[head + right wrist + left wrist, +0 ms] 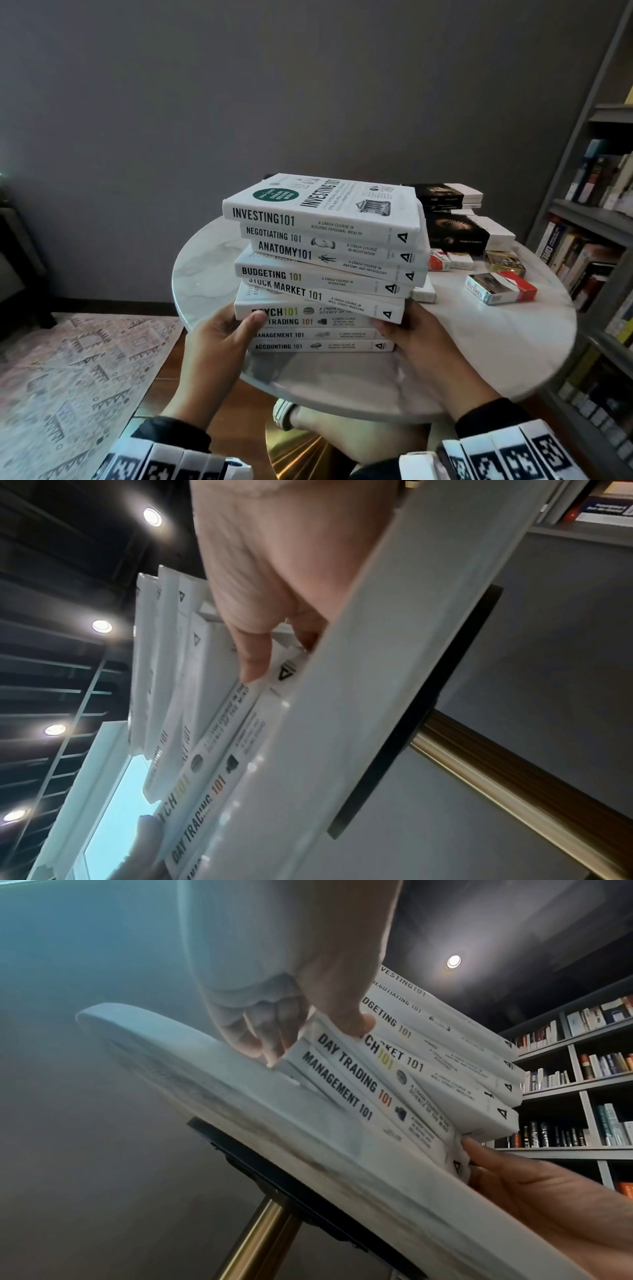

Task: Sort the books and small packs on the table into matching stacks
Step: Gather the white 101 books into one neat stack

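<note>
Two hands hold a tall pile of white books.

Nine white books sit stacked on the round table. The left hand and right hand squeeze the pile's ends. Behind lie four black books and four small packs.

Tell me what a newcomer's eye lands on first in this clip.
The crooked tower of white "101" hardback books near the front of the round white marble table, with the left hand and right hand gripping its lower books from either side. Behind it to the right lie black-covered books and red-and-white cigarette packs.
</note>
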{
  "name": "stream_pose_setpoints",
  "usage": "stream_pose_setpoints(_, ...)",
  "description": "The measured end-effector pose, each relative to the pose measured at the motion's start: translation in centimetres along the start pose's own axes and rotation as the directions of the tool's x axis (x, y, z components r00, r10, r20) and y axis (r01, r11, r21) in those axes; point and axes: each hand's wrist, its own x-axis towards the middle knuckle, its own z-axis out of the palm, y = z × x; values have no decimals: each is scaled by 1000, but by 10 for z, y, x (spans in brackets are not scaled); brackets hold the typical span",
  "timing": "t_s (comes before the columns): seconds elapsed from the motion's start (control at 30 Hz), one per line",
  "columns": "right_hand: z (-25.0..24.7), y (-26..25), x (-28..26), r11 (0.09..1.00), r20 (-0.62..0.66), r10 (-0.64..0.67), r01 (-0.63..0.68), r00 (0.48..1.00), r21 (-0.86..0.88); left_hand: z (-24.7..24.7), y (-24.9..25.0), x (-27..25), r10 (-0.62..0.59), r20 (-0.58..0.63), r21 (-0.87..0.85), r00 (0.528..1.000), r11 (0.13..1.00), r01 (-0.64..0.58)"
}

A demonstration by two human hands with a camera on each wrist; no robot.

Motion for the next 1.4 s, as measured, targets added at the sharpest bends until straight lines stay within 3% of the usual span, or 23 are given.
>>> stream_pose_setpoints(0.1,-5,-6,7,994,8,1,0,1000,-105,-6,5,4,9,24,0,1000,1000,-9)
stream_pose_setpoints(0.2,-9,-16,12,991,43,28,-22,999,-133,-12,7,12,-21,165,-75,986,997,33)
stream_pose_setpoints(0.3,-7,-20,15,989,108,37,-21,993,-149,-11,8,24,-71,361,-221,930,962,159)
stream_pose_setpoints(0.43,-2,-24,18,995,212,2,21,977,-103,-8,3,36,-102,459,-321,883,908,271)
stream_pose_setpoints(0.67,4,-18,16,998,252,-54,60,966,-17,-7,-2,34,-73,458,-361,886,896,259)
stream_pose_setpoints(1.0,0,-12,17,999,248,-29,19,968,41,-5,3,38,-110,460,-259,881,932,252)
stream_pose_setpoints(1.4,-2,-26,11,998,285,12,8,958,-68,-1,2,38,-97,443,-302,891,920,250)
